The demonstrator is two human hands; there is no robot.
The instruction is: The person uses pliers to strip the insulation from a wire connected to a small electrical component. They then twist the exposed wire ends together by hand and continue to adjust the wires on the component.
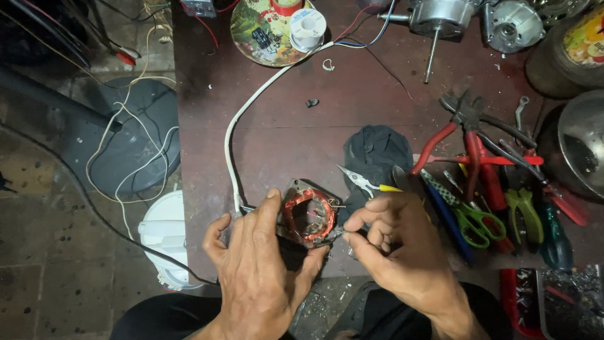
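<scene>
My left hand (258, 264) grips a small motor stator (308, 215) with a ring of copper winding, at the near edge of the dark red workbench (283, 132). Its thumb lies along the stator's left side. My right hand (393, 242) is at the stator's right side, with fingertips pinched on thin wire leads there. A white cable (236, 135) runs from the stator's left side up towards the back of the bench.
Small yellow-handled pliers (368, 184) lie on a black cloth (374, 151) just behind my right hand. Red pliers (462, 132), green scissors (481, 220) and screwdrivers crowd the right. A round tray with solder (277, 28) and motor parts (440, 16) sit at the back. A white fan part (167, 236) rests on the floor.
</scene>
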